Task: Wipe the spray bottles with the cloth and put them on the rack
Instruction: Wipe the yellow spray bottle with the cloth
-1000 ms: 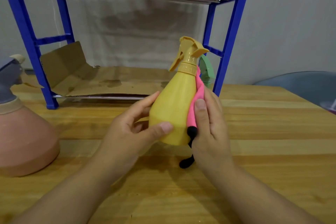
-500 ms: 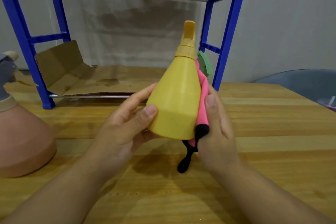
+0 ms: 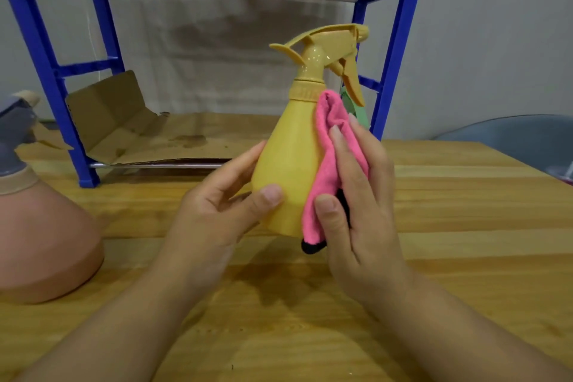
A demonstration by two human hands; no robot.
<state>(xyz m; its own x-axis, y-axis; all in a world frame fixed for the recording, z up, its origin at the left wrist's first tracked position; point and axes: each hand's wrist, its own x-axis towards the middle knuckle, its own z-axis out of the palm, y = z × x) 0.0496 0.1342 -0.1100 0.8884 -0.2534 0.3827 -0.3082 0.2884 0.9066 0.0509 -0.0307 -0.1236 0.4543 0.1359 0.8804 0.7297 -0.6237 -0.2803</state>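
A yellow spray bottle (image 3: 290, 161) is held upright above the wooden table, its trigger head pointing right. My left hand (image 3: 217, 217) grips its lower body, thumb on the front. My right hand (image 3: 356, 205) presses a pink cloth (image 3: 328, 158) with a black edge against the bottle's right side. A large pink spray bottle (image 3: 40, 242) with a grey head stands on the table at the far left. The blue rack (image 3: 77, 121) with chrome rails stands behind, and a green object (image 3: 361, 115) on it is mostly hidden behind the yellow bottle.
Brown cardboard (image 3: 139, 139) lines the rack's lower shelf. More cardboard lies on the upper shelf. A grey-blue chair back (image 3: 511, 139) sits beyond the table's right edge. The wooden table (image 3: 310, 335) extends toward me.
The yellow bottle has been turned in my hands, so its trigger head now points right. The pink cloth has slid higher up the bottle's right side.
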